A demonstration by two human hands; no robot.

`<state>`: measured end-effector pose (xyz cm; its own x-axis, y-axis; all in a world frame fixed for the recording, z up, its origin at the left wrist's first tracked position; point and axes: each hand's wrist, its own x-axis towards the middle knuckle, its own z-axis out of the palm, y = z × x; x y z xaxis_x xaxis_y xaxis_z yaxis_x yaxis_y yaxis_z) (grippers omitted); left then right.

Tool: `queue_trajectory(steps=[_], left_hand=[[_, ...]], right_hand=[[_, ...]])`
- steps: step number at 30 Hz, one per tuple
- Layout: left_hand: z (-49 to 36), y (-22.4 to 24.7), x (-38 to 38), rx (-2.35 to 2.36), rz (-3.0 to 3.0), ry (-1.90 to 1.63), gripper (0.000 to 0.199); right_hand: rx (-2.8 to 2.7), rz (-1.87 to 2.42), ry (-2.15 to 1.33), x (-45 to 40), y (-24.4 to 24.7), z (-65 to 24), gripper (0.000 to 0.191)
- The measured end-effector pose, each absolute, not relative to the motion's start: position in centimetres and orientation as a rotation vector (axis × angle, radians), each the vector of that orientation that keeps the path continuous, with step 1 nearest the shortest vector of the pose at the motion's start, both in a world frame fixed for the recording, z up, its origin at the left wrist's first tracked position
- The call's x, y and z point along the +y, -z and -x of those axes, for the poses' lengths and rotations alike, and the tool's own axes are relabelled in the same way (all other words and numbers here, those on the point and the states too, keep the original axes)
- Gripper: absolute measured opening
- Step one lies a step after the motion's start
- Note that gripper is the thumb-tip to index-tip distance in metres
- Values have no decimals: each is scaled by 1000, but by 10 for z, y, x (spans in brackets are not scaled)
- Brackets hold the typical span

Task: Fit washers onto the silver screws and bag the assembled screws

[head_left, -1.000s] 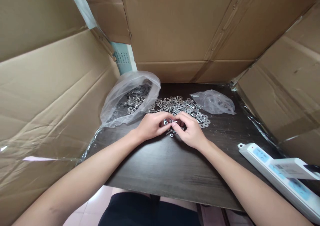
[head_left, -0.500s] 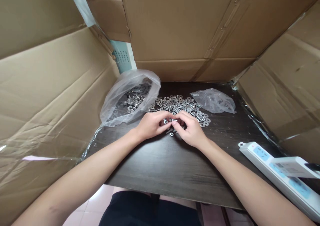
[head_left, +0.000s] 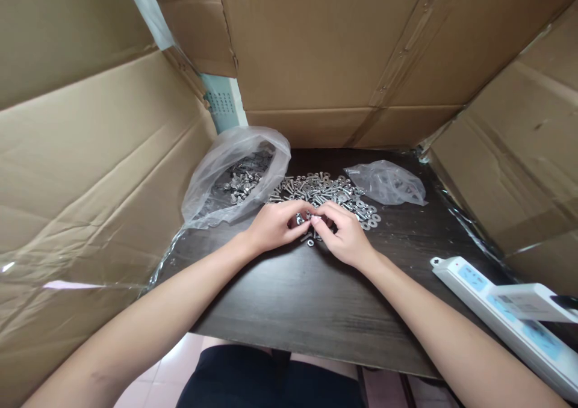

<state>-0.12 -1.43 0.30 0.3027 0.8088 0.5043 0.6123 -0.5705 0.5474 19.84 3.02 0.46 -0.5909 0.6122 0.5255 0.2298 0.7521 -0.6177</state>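
Observation:
My left hand (head_left: 277, 226) and my right hand (head_left: 344, 234) meet fingertip to fingertip over the table, both closed in a pinch. Between them sits a small metal bolt (head_left: 309, 215), mostly covered by my fingers; whether a nut or washer is on it I cannot make out. Just beyond my hands spreads a pile of loose bolts, nuts and washers (head_left: 325, 188). One nut (head_left: 310, 243) lies by itself on the near side of my fingertips, with a few more pieces partly hidden beneath my hands.
An open plastic bag (head_left: 198, 194) holding metal fasteners stands at the left. A flatter plastic bag (head_left: 383, 179) lies at the right back. A white power strip (head_left: 469, 293) with a plug runs along the right of the dark table (head_left: 289, 293). Cardboard walls (head_left: 316, 53) enclose the table.
My right fingertips have shifted slightly over the bolt, so less of its shank shows. Otherwise both hands stay in the same place.

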Motion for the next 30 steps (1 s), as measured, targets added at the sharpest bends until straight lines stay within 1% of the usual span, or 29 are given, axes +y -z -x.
queue_trajectory(steps=[20,25,30], left_hand=[[2,-2,-14,1296,-2315,-1140,17],[2,-2,-14,1296,-2324,-1141,15],[2,-1,-13,1299,-2341,-1153,16]], right_hand=[[-2186,596,-639,32,-2,-199,21],[-2195,598,-636,32,-2,-199,18],[-2185,607,-611,31,-3,-199,10]])
